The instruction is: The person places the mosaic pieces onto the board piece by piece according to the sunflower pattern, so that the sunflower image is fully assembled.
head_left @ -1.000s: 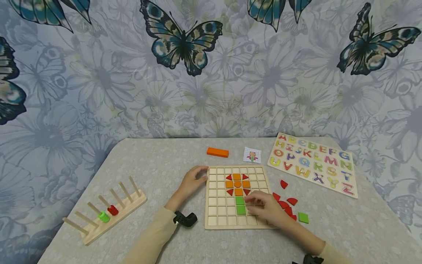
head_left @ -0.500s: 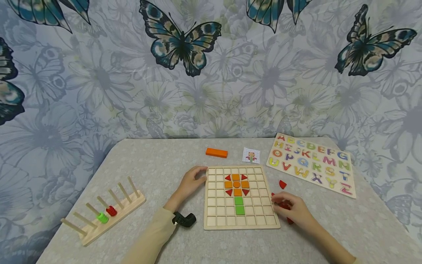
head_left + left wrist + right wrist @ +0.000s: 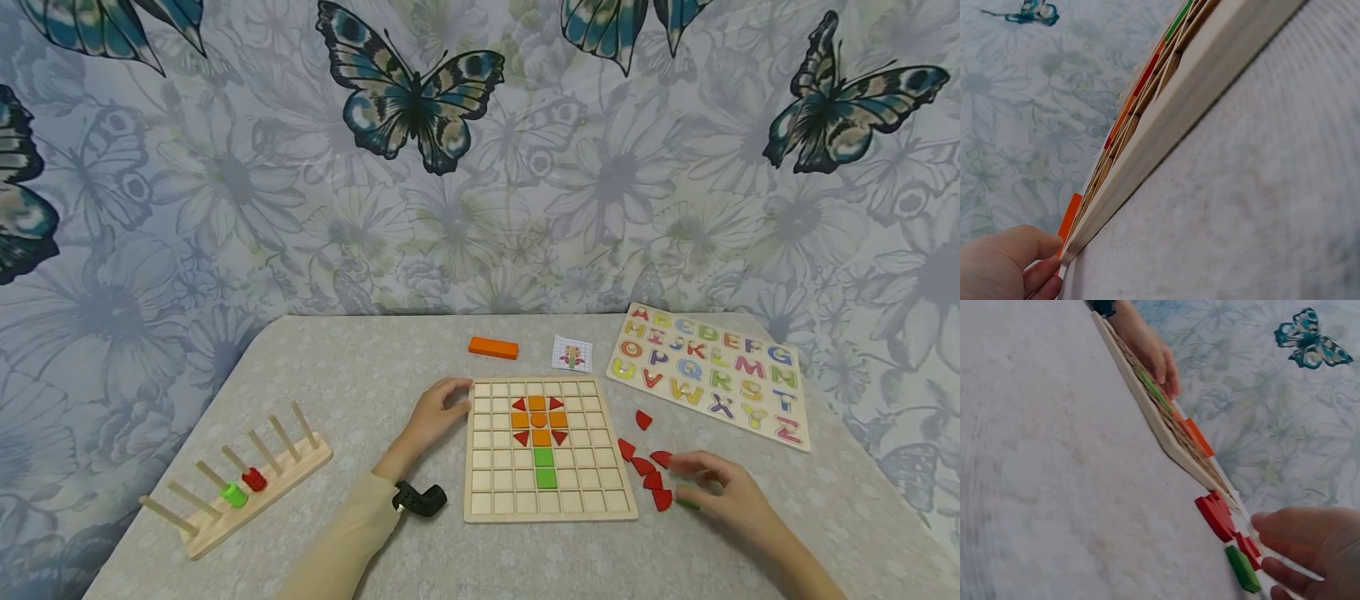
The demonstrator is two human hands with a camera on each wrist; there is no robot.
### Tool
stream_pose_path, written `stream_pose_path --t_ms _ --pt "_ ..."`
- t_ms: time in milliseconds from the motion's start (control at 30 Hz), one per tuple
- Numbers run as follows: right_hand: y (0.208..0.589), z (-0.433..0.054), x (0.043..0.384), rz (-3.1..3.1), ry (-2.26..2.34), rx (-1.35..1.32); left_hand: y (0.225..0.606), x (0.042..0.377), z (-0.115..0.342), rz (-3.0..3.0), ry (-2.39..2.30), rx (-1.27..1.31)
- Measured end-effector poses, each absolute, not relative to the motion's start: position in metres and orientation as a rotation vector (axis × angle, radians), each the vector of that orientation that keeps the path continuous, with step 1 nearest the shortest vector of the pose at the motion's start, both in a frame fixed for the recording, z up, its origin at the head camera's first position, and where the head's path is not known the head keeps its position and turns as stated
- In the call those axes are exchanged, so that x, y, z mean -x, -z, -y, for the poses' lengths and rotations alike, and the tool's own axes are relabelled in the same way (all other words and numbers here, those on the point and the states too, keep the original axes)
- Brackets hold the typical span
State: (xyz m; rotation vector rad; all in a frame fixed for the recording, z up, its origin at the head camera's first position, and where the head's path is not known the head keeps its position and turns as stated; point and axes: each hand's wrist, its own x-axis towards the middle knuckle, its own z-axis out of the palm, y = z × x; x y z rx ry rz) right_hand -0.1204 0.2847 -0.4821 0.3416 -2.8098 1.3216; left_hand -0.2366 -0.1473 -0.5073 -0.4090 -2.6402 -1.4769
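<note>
In the head view a wooden grid board [image 3: 487, 479] holds orange squares [image 3: 560, 419], an orange disc [image 3: 539, 420], red triangles [image 3: 519, 404] and two green squares [image 3: 546, 477]. My left hand [image 3: 435, 414] rests at the board's upper-left corner, fingertips at its edge. To the right of the board my right hand [image 3: 723, 487] hovers, fingers apart, over a loose green square tile [image 3: 687, 497], which it partly covers. The right wrist view shows that green tile [image 3: 1243, 569] beside the fingers, not pinched. Several red petal-shaped pieces [image 3: 642, 466] lie between this hand and the board.
Behind the board are an orange block [image 3: 493, 347] and a small pattern card [image 3: 572, 354]. A wooden alphabet board [image 3: 712, 375] lies at the back right. At the left stands a peg rack [image 3: 258, 483] with green and red beads. A patterned wall backs the table.
My right hand has moved right, from over the grid board, past the red pieces, to the loose green tile. The left hand has stayed at the board's corner.
</note>
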Motion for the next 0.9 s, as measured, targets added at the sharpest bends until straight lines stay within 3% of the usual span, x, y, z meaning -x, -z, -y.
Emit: stream_pose_path --t_ms 700,900 --pt "0.489 -0.298 0.118 2.801 -1.414 -0.471 0.507 0.238 0.147 2.646 1.482 0.401" --pt "0.486 -0.288 0.119 2.825 -1.448 -0.362 0.508 0.239 0.148 2.649 1.482 0.409"
